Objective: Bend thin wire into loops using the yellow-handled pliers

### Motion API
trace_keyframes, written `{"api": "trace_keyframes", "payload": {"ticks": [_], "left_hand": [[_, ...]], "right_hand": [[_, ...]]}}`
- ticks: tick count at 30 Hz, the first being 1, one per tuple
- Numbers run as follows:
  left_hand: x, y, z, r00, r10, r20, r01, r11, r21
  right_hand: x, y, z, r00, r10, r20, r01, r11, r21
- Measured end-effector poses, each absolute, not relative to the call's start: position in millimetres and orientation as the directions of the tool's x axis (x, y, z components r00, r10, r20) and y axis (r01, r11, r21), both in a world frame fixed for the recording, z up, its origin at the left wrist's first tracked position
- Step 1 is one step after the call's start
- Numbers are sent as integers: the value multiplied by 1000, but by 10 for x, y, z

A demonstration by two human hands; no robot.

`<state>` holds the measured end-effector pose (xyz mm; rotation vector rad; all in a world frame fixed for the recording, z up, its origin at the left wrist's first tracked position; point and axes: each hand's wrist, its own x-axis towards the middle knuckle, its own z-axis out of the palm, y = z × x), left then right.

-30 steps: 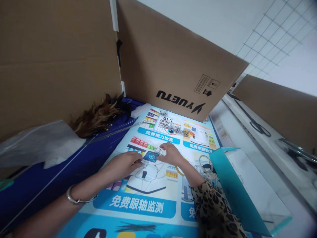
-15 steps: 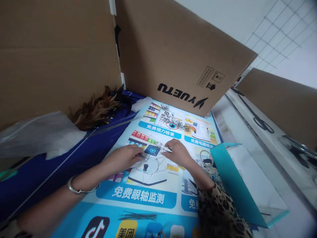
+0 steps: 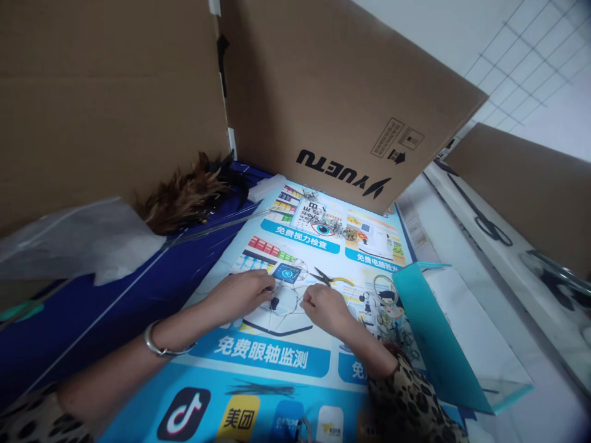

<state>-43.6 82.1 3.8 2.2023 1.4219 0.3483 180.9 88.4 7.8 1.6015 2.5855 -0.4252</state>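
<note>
My left hand (image 3: pixel 247 292) has its fingers pinched at the left edge of a thin wire frame (image 3: pixel 282 315), a rounded loop with fine wires branching out. Opposite it, my right hand (image 3: pixel 323 307) has thumb and fingers pressed together at the frame's right side. The wire is so fine that its exact course between the fingers is hard to follow. Just beyond my right hand lies a pair of pliers (image 3: pixel 332 278) with dark jaws and yellow handles. Nearer to me, a bundle of short dark wires (image 3: pixel 263 389) rests on the printed poster (image 3: pixel 318 386).
Cardboard walls (image 3: pixel 341 92) enclose the back and left. Brown feathers (image 3: pixel 184 194) and a translucent plastic bag (image 3: pixel 78 240) lie at left. A teal open box (image 3: pixel 434 338) stands at right, near a wire ring (image 3: pixel 385 290). Tangled wire pieces (image 3: pixel 335 227) lie farther back.
My right hand has come down toward me and its fingers have closed together, uncovering the pliers. My left hand has shifted slightly right. The camera view has moved a little.
</note>
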Motion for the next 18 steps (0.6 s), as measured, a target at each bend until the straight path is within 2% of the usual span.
{"api": "trace_keyframes", "payload": {"ticks": [9, 18], "left_hand": [[-409, 804, 52, 393, 916, -79, 806, -302, 509], [-456, 836, 50, 402, 914, -55, 770, -305, 561]], "right_hand": [[1798, 857, 141, -481, 846, -230, 873, 438, -215], [1843, 878, 178, -485, 856, -180, 833, 389, -392]]}}
